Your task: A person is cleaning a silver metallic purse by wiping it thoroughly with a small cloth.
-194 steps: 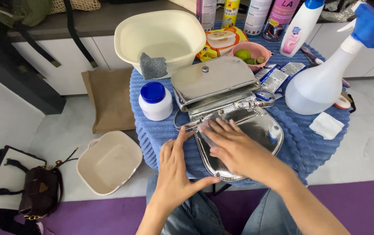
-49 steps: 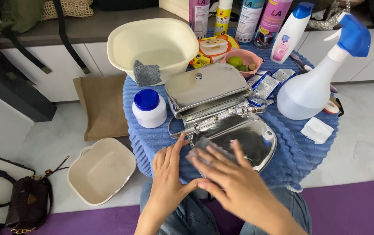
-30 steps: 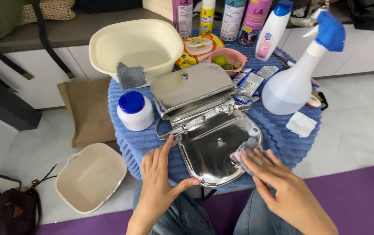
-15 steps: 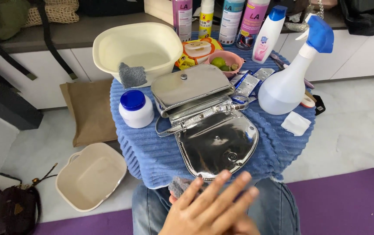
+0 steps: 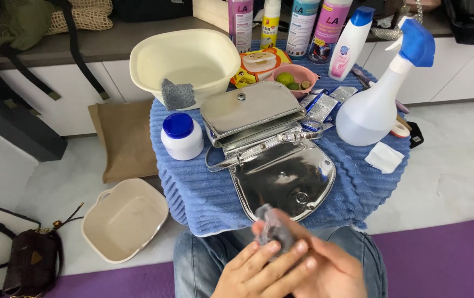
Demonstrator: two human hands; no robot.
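Both hands sit low over the person's lap, in front of the table edge. The left hand (image 5: 259,270) and the right hand (image 5: 325,270) are closed together around a small crumpled grey cloth (image 5: 273,226), fingers wrapped over it, so the cloth pokes out only at the top. Just beyond them, a shiny silver metallic handbag (image 5: 264,143) lies opened on the blue ribbed towel (image 5: 192,187) covering the round table, its mirror-like flap (image 5: 284,179) folded toward the person, untouched right now. Around it: a white jar with a blue lid (image 5: 181,136) to the left, a cream plastic basin (image 5: 190,60) behind with a grey sponge (image 5: 177,94) on its rim, and a white spray bottle with a blue trigger (image 5: 380,94) on the right. Risk, as I judge it: the flap overhangs the table edge (close to the knees), so a hard push with the cloth could slide the bag off; a wide elbow swing could tip the spray bottle.
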